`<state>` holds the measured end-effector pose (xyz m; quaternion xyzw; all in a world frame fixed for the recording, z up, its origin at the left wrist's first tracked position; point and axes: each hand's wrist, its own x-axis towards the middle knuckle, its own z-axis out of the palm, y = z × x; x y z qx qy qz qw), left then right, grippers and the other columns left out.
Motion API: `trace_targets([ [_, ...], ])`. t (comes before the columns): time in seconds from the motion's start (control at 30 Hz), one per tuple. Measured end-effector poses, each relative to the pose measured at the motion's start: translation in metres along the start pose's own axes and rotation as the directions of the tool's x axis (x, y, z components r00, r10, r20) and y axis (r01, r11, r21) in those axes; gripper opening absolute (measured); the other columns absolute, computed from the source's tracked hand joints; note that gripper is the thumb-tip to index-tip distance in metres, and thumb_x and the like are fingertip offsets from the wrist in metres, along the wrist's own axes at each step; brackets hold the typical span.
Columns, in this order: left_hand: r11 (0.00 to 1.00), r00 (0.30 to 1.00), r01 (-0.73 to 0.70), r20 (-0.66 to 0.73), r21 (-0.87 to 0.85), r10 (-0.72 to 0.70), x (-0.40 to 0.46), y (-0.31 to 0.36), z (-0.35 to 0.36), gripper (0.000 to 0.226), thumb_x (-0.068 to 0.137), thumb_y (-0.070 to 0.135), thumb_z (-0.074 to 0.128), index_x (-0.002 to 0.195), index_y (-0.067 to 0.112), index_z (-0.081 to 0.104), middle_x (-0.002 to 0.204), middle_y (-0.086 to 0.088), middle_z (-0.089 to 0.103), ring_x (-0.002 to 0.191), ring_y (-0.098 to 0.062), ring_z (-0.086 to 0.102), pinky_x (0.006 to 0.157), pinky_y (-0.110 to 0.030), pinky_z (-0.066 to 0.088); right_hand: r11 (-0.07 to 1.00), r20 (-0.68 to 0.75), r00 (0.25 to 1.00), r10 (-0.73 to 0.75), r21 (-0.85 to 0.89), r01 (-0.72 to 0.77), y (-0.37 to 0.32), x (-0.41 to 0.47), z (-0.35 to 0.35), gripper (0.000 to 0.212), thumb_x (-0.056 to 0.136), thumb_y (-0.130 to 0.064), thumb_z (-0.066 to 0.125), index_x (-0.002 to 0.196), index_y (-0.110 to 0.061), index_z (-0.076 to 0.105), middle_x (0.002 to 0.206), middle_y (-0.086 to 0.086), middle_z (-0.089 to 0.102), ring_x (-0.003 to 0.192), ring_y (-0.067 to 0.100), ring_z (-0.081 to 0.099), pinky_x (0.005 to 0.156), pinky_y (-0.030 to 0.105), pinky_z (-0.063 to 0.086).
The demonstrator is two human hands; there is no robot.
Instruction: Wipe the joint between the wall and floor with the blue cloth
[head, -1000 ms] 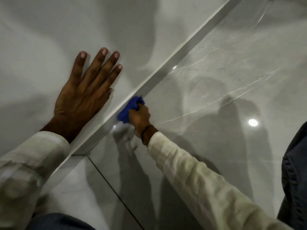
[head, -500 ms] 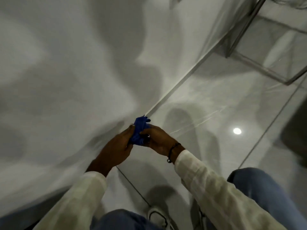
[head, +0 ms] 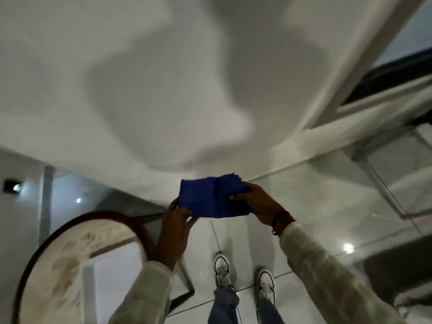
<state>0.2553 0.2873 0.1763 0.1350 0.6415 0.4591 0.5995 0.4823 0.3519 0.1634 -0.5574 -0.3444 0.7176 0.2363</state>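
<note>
The blue cloth [head: 211,198] is spread flat between both hands, well above the floor. My left hand [head: 175,226] pinches its lower left corner. My right hand [head: 258,203] grips its right edge. The joint between wall and floor [head: 275,171] runs behind the cloth as a pale line rising to the right, where the white wall [head: 163,78] meets the glossy floor tiles [head: 304,202]. Neither hand touches the wall or floor. The view is blurred.
A round table [head: 70,265] with a dark rim stands at the lower left, close to my left forearm. My two white shoes [head: 243,279] stand on the tiles below the cloth. A dark-framed opening [head: 397,76] shows at the upper right.
My left hand left the wall and joined the right on the cloth. The cloth came off the joint and was opened out flat. The view rose from a crouch to standing height.
</note>
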Motion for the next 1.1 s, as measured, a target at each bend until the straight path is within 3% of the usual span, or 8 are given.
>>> trace_targets([
  [0.2, 0.989, 0.996, -0.007, -0.094, -0.145, -0.007, -0.063, -0.017, -0.122, 0.041, 0.100, -0.002, 0.055, 0.137, 0.008, 0.069, 0.129, -0.012, 0.080, 0.118, -0.027, 0.077, 0.086, -0.034, 0.064, 0.849, 0.335, 0.942, 0.019, -0.503, 0.162, -0.050, 0.014, 0.118, 0.027, 0.083, 0.001, 0.072, 0.108, 0.009, 0.070, 0.111, 0.029, 0.074, 0.101, 0.026, 0.067, 0.092, 0.040, 0.056],
  [0.3, 0.965, 0.969, -0.015, -0.242, -0.261, -0.051, -0.083, -0.042, -0.184, 0.040, 0.102, -0.001, 0.055, 0.139, 0.005, 0.067, 0.130, -0.020, 0.078, 0.111, -0.031, 0.077, 0.089, -0.039, 0.064, 0.717, 0.389, 0.921, 0.028, -0.650, 0.253, -0.034, 0.030, 0.206, 0.026, 0.080, 0.003, 0.076, 0.101, 0.017, 0.069, 0.091, 0.018, 0.069, 0.093, 0.025, 0.062, 0.081, 0.032, 0.049],
  [0.43, 0.947, 0.894, 0.054, -0.406, -0.316, -0.187, -0.092, -0.079, -0.250, 0.036, 0.102, 0.000, 0.057, 0.137, -0.004, 0.064, 0.133, -0.038, 0.068, 0.113, -0.050, 0.067, 0.095, -0.053, 0.056, 0.541, 0.463, 0.881, 0.098, -0.768, 0.344, 0.019, 0.051, 0.307, 0.032, 0.078, -0.005, 0.082, 0.101, 0.013, 0.069, 0.109, 0.028, 0.074, 0.106, 0.041, 0.068, 0.100, 0.050, 0.056],
  [0.5, 0.925, 0.842, 0.088, -0.468, -0.371, -0.268, -0.089, -0.097, -0.279, 0.027, 0.101, -0.004, 0.060, 0.127, -0.004, 0.062, 0.130, -0.032, 0.069, 0.113, -0.046, 0.067, 0.089, -0.047, 0.060, 0.464, 0.507, 0.855, 0.107, -0.786, 0.408, 0.048, 0.063, 0.345, 0.024, 0.079, -0.005, 0.082, 0.094, 0.007, 0.069, 0.103, 0.026, 0.073, 0.104, 0.041, 0.067, 0.098, 0.052, 0.055],
  [0.63, 0.907, 0.729, 0.171, -0.570, -0.385, -0.379, -0.071, -0.135, -0.327, 0.025, 0.099, -0.008, 0.061, 0.118, 0.007, 0.054, 0.123, -0.024, 0.064, 0.106, -0.041, 0.066, 0.066, -0.035, 0.060, 0.281, 0.621, 0.773, 0.127, -0.770, 0.573, 0.110, 0.095, 0.405, 0.021, 0.085, 0.006, 0.069, 0.089, 0.026, 0.066, 0.091, 0.039, 0.070, 0.092, 0.049, 0.066, 0.090, 0.053, 0.049],
  [0.83, 0.925, 0.721, 0.325, -0.581, -0.196, -0.376, -0.039, -0.173, -0.362, 0.035, 0.095, -0.006, 0.062, 0.128, 0.004, 0.055, 0.134, -0.030, 0.064, 0.117, -0.047, 0.070, 0.094, -0.056, 0.064, 0.116, 0.577, 0.777, 0.252, -0.815, 0.567, 0.170, 0.132, 0.442, 0.021, 0.090, -0.002, 0.060, 0.094, 0.017, 0.068, 0.103, 0.035, 0.073, 0.102, 0.045, 0.069, 0.094, 0.055, 0.054],
  [0.97, 0.901, 0.715, 0.421, -0.574, -0.102, -0.399, -0.022, -0.179, -0.368, 0.046, 0.093, -0.004, 0.065, 0.138, -0.004, 0.055, 0.135, -0.030, 0.065, 0.119, -0.048, 0.069, 0.099, -0.057, 0.062, 0.139, 0.542, 0.801, 0.252, -0.840, 0.525, 0.178, 0.143, 0.439, 0.021, 0.092, -0.004, 0.062, 0.103, 0.012, 0.071, 0.109, 0.031, 0.074, 0.110, 0.043, 0.069, 0.100, 0.054, 0.055],
  [1.1, 0.868, 0.655, 0.474, -0.718, 0.147, -0.236, -0.032, -0.168, -0.348, 0.041, 0.103, 0.014, 0.061, 0.142, 0.006, 0.054, 0.136, -0.020, 0.064, 0.121, -0.039, 0.067, 0.102, -0.048, 0.060, 0.351, 0.459, 0.887, -0.047, -0.824, 0.445, 0.149, 0.130, 0.424, 0.026, 0.094, -0.007, 0.064, 0.114, 0.006, 0.075, 0.118, 0.023, 0.077, 0.116, 0.035, 0.070, 0.101, 0.030, 0.055],
])
